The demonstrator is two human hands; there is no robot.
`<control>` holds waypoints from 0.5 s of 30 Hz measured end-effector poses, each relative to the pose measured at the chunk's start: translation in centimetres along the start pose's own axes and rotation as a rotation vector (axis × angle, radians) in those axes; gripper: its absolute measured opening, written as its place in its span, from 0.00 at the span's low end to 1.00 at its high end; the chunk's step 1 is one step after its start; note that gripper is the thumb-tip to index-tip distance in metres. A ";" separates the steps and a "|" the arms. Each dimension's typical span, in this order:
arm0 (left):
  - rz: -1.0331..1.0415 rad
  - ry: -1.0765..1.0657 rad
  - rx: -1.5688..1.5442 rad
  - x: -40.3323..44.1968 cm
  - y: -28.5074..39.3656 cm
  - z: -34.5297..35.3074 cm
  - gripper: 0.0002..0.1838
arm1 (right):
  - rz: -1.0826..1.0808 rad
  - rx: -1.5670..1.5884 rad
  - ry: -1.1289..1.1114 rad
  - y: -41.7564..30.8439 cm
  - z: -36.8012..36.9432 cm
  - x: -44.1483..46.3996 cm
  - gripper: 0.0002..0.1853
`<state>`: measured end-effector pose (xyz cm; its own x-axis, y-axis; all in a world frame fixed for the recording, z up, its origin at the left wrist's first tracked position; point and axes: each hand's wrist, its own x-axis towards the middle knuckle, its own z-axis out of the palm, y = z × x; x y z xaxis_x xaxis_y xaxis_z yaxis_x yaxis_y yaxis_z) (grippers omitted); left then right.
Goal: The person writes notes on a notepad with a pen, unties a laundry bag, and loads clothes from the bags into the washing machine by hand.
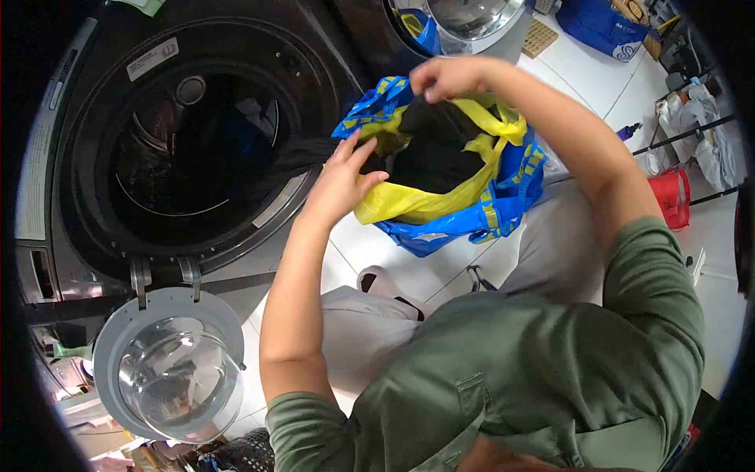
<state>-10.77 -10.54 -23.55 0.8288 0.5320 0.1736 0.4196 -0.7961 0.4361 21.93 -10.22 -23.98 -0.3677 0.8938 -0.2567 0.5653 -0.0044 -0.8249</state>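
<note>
Left hand (pixel 344 177) splayed wide, grip loose on the yellow liner (pixel 425 206) of the blue bag (pixel 421 237) beside the open washer (pixel 82 271), black cloth (pixel 303 155) trailing from the drum (pixel 149 161), and right hand (pixel 447 79) curled at the bag's far side, its grasp too blurred to tell!

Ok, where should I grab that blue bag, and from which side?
I'd take the blue bag by the patterned strap on its right side, coming from above. The bag sits mouth up and that narrow strap lies outside the opening, so a hand could likely close around it. The yellow lining is crumpled, probably a poorer hold.
</note>
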 end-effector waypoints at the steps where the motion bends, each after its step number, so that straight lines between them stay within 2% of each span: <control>1: 0.033 0.096 -0.048 0.6 0.5 -0.3 0.44 | -0.079 0.114 0.021 -4.6 -1.5 -2.8 0.12; 2: 0.069 0.183 -0.100 1.1 1.2 -0.6 0.49 | -0.200 0.431 0.028 -5.8 -2.3 -3.6 0.12; 3: 0.042 0.300 -0.140 1.8 2.1 -1.4 0.62 | -0.318 0.564 0.084 -9.3 -1.8 -5.0 0.14; 4: 0.046 0.425 -0.326 2.5 3.1 -1.8 0.62 | -0.283 0.605 0.280 -12.4 -0.6 -5.8 0.14; 6: -0.224 0.342 -0.828 4.0 3.8 -1.8 0.56 | -0.231 0.692 0.436 -15.5 1.8 -4.7 0.12; 7: -0.251 0.349 -0.974 4.6 5.4 -2.5 0.42 | -0.393 0.404 0.597 -16.7 2.8 -4.4 0.11; 8: -0.197 0.447 -0.883 4.7 5.1 -2.5 0.29 | -0.543 0.103 0.747 -17.4 3.3 -4.3 0.10; 9: -0.213 0.542 -0.701 4.5 4.7 -2.9 0.25 | -0.734 -0.319 1.077 -17.3 2.5 -4.0 0.11; 10: -0.231 0.632 -0.515 3.9 5.2 -4.1 0.20 | -0.747 -0.458 1.220 -16.9 1.4 -3.8 0.12; 12: -0.195 0.682 -0.591 3.1 5.3 -6.9 0.14 | -0.606 -0.129 1.230 -16.4 -0.2 -5.4 0.09; 13: -0.219 0.602 -0.412 2.8 2.1 -8.2 0.09 | -0.501 -0.004 1.261 -15.7 -0.5 -5.2 0.06; 14: -0.294 0.509 -0.740 2.1 3.9 -9.4 0.09 | -0.359 0.295 1.049 -15.8 -0.6 -5.7 0.07; 15: -0.383 0.457 -0.910 1.4 4.1 -9.9 0.10 | -0.323 0.329 0.959 -15.5 -0.2 -5.4 0.07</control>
<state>-11.53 -10.22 -12.72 0.4063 0.9062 0.1172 0.0331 -0.1428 0.9892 15.28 -14.86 -9.72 0.3521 0.8531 0.3850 0.2644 0.3039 -0.9153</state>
